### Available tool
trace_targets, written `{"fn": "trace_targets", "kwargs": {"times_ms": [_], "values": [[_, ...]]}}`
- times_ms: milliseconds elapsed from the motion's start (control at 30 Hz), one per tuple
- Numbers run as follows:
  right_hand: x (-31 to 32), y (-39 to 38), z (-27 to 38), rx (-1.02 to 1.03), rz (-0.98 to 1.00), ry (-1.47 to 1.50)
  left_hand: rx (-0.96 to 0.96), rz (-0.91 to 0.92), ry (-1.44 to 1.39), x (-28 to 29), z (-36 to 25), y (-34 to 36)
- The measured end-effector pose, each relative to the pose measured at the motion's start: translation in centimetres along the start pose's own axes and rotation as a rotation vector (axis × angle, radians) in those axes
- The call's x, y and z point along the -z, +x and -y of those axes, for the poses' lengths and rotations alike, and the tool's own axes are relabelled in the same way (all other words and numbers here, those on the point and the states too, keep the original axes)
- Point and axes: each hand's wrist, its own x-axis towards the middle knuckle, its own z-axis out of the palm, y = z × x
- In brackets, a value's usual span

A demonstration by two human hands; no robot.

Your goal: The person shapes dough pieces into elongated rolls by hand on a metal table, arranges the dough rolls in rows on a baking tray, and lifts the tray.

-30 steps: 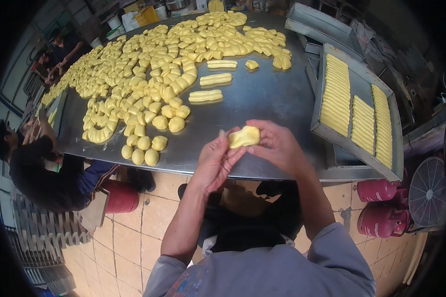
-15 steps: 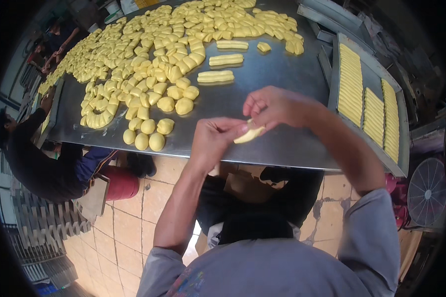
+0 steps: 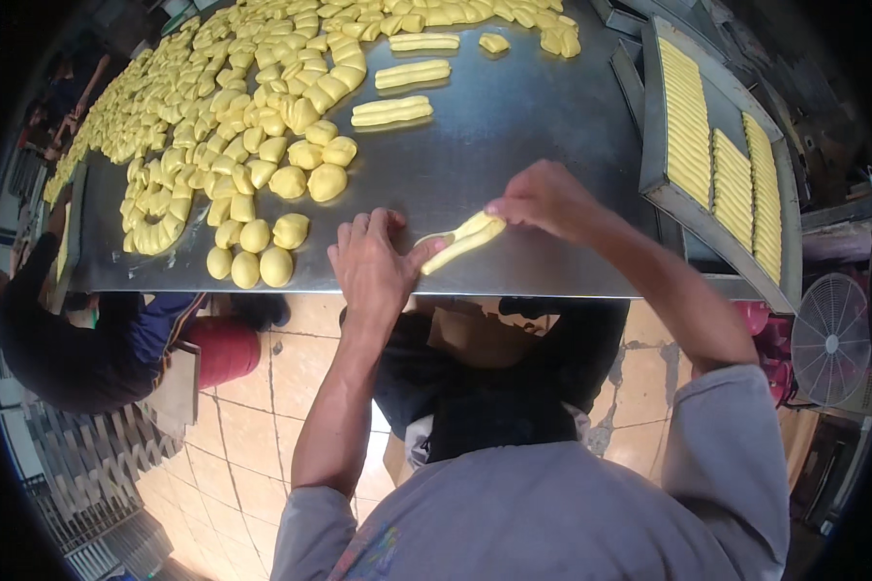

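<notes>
A twin-ridged strip of yellow dough point(image 3: 470, 240) stretches between my two hands, slanting over the near edge of the metal table. Its lower left end is held at the thumb of my left hand point(image 3: 370, 257), whose other fingers are bent and point away from me. My right hand point(image 3: 549, 200) pinches the upper right end. Beyond, three similar dough strips point(image 3: 392, 111) lie in a column on the table. To the left of my left hand are several rounded dough balls point(image 3: 255, 236).
A metal table point(image 3: 523, 116) carries a large spread of cut dough pieces point(image 3: 223, 107) at the left and back. A metal tray point(image 3: 652, 160) with rows of dough strips stands at the right. Another person point(image 3: 77, 339) sits at the left by a red drum point(image 3: 225, 351). A fan point(image 3: 831, 339) stands far right.
The dough between my hands was short and bunched; now it is drawn out into a longer strip. My hands have moved apart, and the view has shifted slightly.
</notes>
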Motion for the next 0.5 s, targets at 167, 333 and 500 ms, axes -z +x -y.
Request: {"fn": "trace_targets", "kwargs": {"times_ms": [167,333,500], "values": [[-2.8,-1.3,-1.3,0.429,-0.26,0.018,-0.015,0.022,-0.006,0.5,-0.5,0.2],[-0.5,2.2,2.3,0.098,0.084,-0.151,0.002,0.046,0.012,0.5,-0.1,0.1],[1.3,3.8,2.5,-0.069,-0.005,-0.615,-0.052,0.081,-0.066,1.0,0.2,1.2]]}}
